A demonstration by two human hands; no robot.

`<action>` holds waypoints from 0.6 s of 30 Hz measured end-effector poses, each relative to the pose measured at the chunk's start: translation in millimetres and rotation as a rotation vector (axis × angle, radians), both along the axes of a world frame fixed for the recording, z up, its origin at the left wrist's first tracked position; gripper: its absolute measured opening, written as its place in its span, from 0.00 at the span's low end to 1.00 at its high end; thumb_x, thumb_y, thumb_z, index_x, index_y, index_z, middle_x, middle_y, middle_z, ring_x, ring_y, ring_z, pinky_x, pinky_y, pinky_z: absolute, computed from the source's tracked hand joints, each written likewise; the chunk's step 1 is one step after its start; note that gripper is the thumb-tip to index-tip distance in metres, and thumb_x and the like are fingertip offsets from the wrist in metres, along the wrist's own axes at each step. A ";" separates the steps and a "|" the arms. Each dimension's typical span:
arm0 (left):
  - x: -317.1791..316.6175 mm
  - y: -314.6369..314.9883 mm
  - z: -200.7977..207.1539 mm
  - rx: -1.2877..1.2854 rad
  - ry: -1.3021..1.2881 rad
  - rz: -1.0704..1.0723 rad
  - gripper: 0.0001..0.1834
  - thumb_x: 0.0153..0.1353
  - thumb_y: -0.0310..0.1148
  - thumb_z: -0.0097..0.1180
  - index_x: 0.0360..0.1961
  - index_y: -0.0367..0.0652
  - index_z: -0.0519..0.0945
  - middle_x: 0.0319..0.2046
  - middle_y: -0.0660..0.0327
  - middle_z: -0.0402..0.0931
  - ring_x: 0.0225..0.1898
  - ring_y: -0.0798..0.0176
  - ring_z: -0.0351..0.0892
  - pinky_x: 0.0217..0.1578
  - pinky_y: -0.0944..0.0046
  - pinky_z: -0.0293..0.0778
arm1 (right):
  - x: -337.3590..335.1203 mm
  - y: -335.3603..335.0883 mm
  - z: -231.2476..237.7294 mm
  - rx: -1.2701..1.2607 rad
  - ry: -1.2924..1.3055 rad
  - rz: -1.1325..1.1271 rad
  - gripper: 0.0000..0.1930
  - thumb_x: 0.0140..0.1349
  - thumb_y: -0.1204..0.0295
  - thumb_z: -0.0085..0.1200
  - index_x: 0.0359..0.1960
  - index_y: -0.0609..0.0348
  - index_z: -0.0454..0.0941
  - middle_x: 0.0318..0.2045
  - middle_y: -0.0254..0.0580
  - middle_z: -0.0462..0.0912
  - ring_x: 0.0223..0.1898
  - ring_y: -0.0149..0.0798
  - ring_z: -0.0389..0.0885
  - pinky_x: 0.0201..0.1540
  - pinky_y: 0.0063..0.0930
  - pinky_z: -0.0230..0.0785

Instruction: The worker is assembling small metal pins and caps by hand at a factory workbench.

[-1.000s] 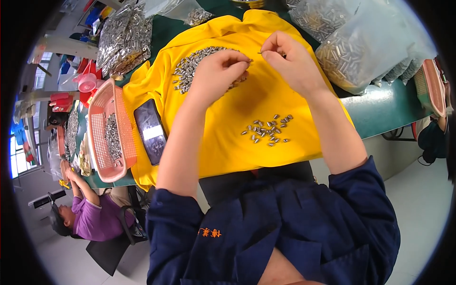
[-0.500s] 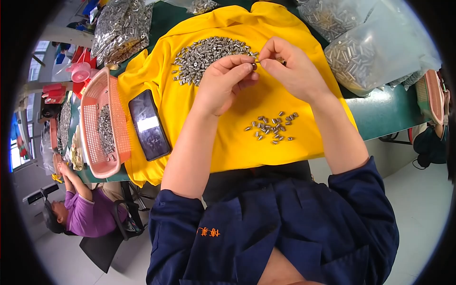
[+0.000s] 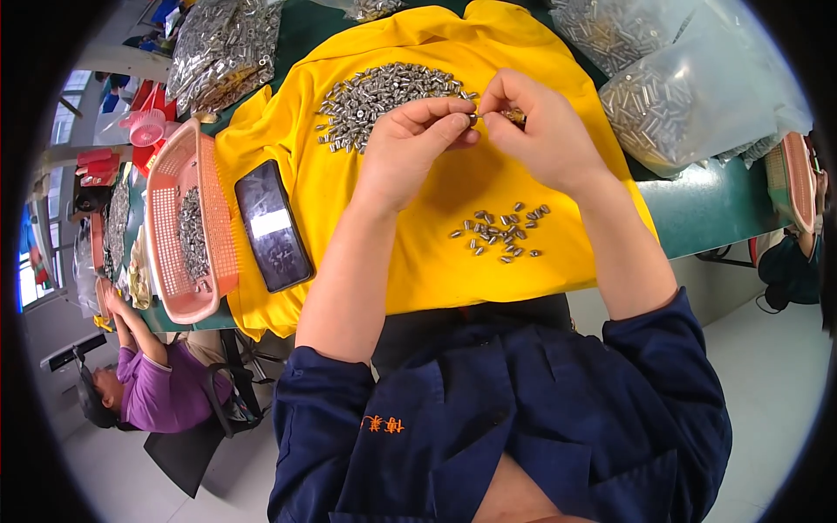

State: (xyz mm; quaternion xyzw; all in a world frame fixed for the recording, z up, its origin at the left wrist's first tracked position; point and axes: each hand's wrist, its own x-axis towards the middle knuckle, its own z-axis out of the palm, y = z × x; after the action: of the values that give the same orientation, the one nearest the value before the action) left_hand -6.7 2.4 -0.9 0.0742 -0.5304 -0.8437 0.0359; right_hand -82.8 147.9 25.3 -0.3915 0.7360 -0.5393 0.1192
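Observation:
Over the yellow cloth (image 3: 418,270) my two hands meet, fingertips almost touching. My left hand (image 3: 410,148) is closed, pinching a small grey metal part (image 3: 472,118) between thumb and forefinger. A closed pinch also shapes my right hand (image 3: 549,139), and a small brass-coloured piece (image 3: 515,114) shows among its fingers; most of it is hidden, so its kind is unclear. Behind my left hand spreads a large heap of small metal cylinders (image 3: 375,96). A smaller scatter of similar pieces (image 3: 501,231) lies below my right hand, nearer to me.
Left of the cloth's middle lies a black phone (image 3: 272,227), beside a pink plastic basket (image 3: 222,253) holding metal parts. Clear bags of metal parts (image 3: 649,113) stand at the right, another bag (image 3: 225,52) at the far left. A co-worker in purple (image 3: 174,383) sits at the left.
My right fingers have shifted slightly, and the small part between my hands and the brass-coloured piece now show more. Both hands stay in nearly the same place.

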 end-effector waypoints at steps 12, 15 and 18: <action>1.4 -2.9 1.1 -0.111 0.023 0.007 0.08 0.51 0.21 0.51 0.35 0.32 0.74 0.30 0.58 0.75 0.31 0.68 0.75 0.36 0.73 0.71 | -0.1 -1.8 -2.0 0.018 0.050 0.013 0.05 0.46 0.74 0.46 0.25 0.62 0.67 0.18 0.43 0.72 0.20 0.38 0.71 0.24 0.26 0.63; 0.6 0.1 1.0 -0.087 0.023 0.024 0.08 0.52 0.21 0.51 0.34 0.32 0.75 0.30 0.58 0.75 0.31 0.68 0.75 0.36 0.73 0.71 | 1.9 -2.7 -2.6 -0.008 0.014 -0.002 0.05 0.46 0.74 0.46 0.25 0.62 0.67 0.18 0.44 0.72 0.20 0.39 0.71 0.24 0.26 0.63; -0.9 0.9 0.4 -0.094 0.007 0.051 0.08 0.52 0.21 0.50 0.34 0.32 0.75 0.30 0.58 0.75 0.31 0.68 0.75 0.36 0.74 0.71 | 4.7 -5.4 -6.6 0.035 0.105 -0.053 0.05 0.47 0.75 0.45 0.25 0.62 0.66 0.18 0.44 0.72 0.20 0.41 0.71 0.24 0.27 0.62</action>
State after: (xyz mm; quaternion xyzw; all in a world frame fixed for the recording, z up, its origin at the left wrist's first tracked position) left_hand -7.6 3.3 -0.5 0.0832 -0.5671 -0.8170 0.0628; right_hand -78.1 142.5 18.7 -0.3976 0.7605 -0.5082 0.0729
